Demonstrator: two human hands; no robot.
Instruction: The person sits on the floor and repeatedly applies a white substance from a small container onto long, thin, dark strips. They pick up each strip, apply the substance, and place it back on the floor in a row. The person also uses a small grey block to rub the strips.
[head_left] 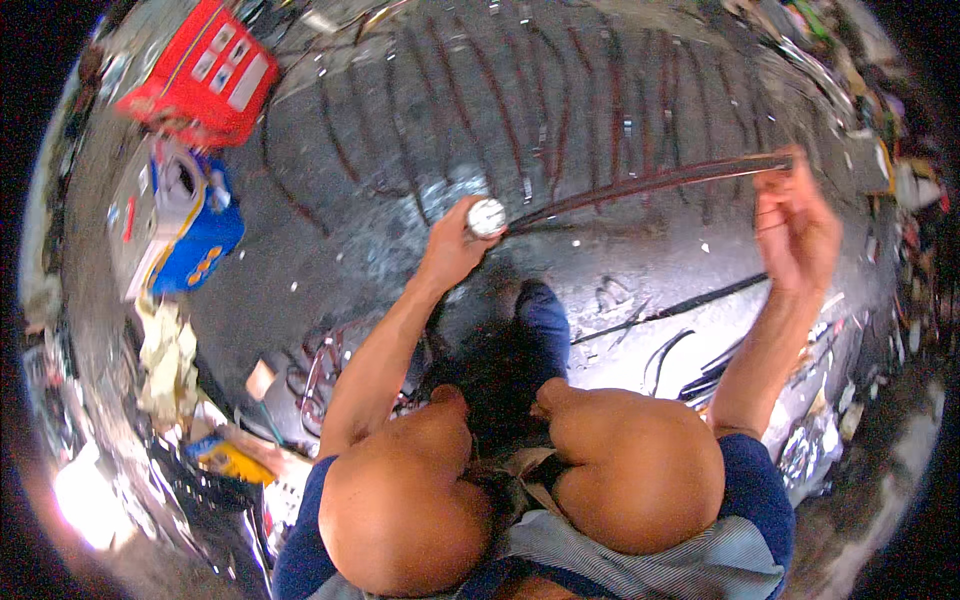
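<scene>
My left hand (455, 240) is closed round an upright thing with a round, silvery-white top (487, 217); what its body looks like is hidden in the fist. A long bundle of thin dark red and black wires (640, 188) stretches from beside that thing across to the right. Its far end is pinched in my right hand (797, 225), whose fingers are somewhat blurred. Below the bundle, a foot in a blue shoe or sock (545, 325) stands on the floor between my arms.
Many dark reddish strands (505, 110) lie in a spaced row on the grey floor. At the left are a red box (215, 75), a blue and white package (190, 225) and a pale cloth (168, 350). More black strips (710, 380) lie by my right forearm.
</scene>
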